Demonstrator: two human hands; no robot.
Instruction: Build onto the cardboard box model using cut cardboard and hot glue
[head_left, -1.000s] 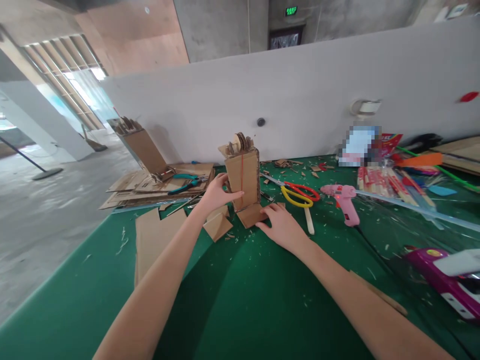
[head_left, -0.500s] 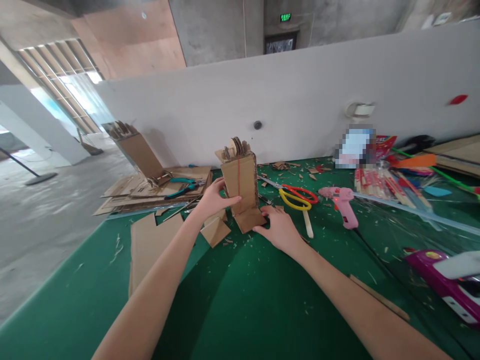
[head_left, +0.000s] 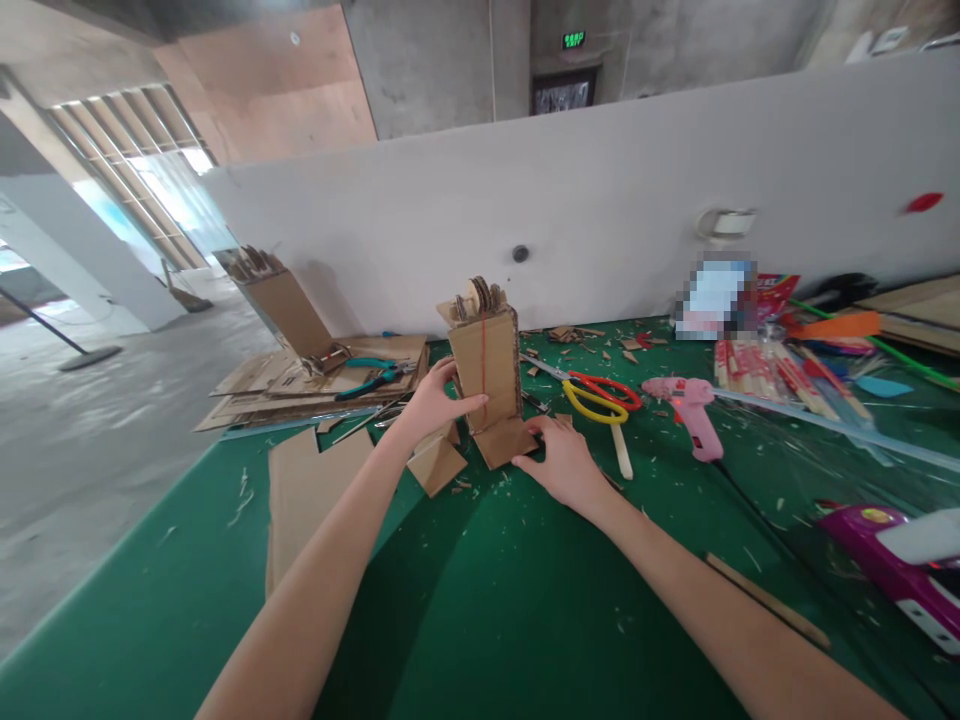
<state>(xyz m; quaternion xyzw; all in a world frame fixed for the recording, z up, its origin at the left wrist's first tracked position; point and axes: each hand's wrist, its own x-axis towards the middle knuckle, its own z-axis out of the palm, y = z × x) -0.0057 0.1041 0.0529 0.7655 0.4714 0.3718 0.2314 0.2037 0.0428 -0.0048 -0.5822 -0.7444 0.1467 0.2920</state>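
Note:
A tall cardboard box [head_left: 491, 365] with a red line down its front and round cardboard discs [head_left: 484, 295] on top stands upright on the green table [head_left: 480, 610]. My left hand [head_left: 442, 400] is closed round its left side, thumb across the front, the other fingers partly hidden behind. At its base a cardboard flap [head_left: 502, 443] spreads toward me. My right hand [head_left: 559, 455] pinches the flap's right edge between thumb and fingers. Beside my left wrist lies a folded cardboard piece [head_left: 437, 465].
Scissors [head_left: 600, 395], a wooden stick [head_left: 622, 452] and a pink glue gun [head_left: 686, 410] lie to the right. Pliers [head_left: 375, 375] and a second cardboard box [head_left: 289, 315] rest on stacked cardboard at left. A white wall [head_left: 420, 220] rises behind the table.
The whole view has shifted slightly, so everything sits a little further right and lower. Both hands keep their places on the cardboard box and its flap.

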